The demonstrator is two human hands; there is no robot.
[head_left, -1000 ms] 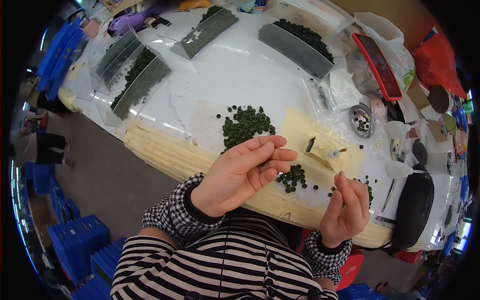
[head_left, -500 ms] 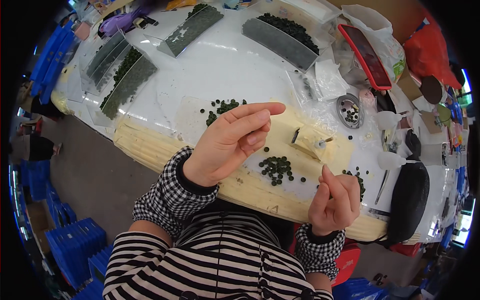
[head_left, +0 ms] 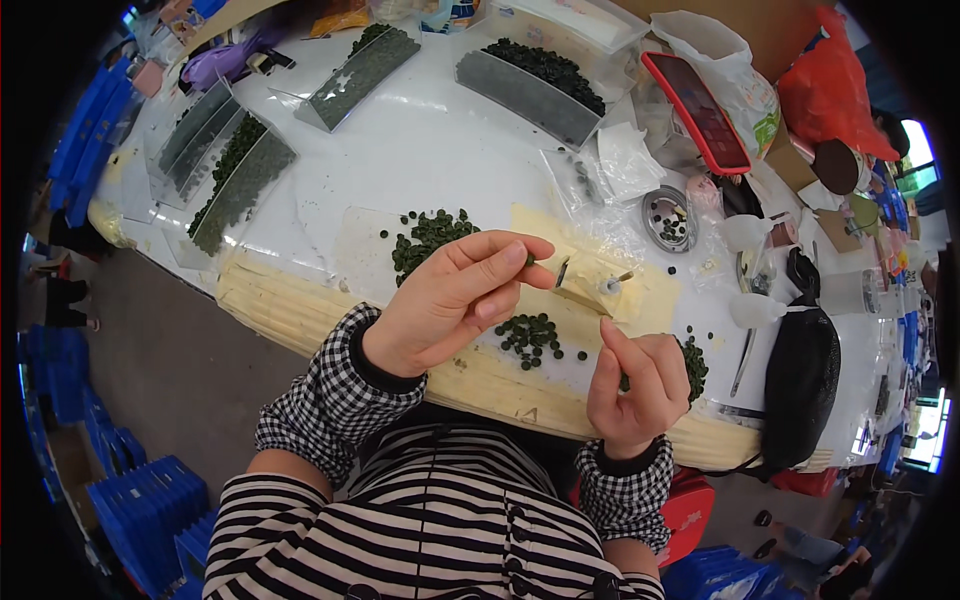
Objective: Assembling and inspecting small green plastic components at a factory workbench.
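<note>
From my remote seat I saw the left hand (head_left: 440, 300) raised over the near side of the table (head_left: 370, 165), thumb and forefinger narrowed on one small green disc (head_left: 530, 261), only its edge showing; so fine a grip suited a thing that small, I judged. The right hand (head_left: 640, 385) was partly curled beside it, thumb and forefinger close; I could not tell whether anything sat between them. A pale yellow block (head_left: 598, 283) with an upright peg stood just beyond the two hands, placed, I supposed, where either could reach it. Loose discs lay around: a large heap (head_left: 432, 243) on a thin sheet (head_left: 358, 235) behind the left hand, a smaller scatter (head_left: 530, 336) between the hands, and another cluster (head_left: 693, 368) just beside the right, all near enough, I thought, to spare long reaches. Farther back, a grey-fronted bin (head_left: 530, 95) held many more, its walls presumably there to stop them spreading. A round tin (head_left: 668, 222) with a few pieces inside and a red-framed phone (head_left: 696, 112) lay off to the right, clear of the hands. The padded edge (head_left: 300, 305) ran along the table's near side, likely for comfort.
</note>
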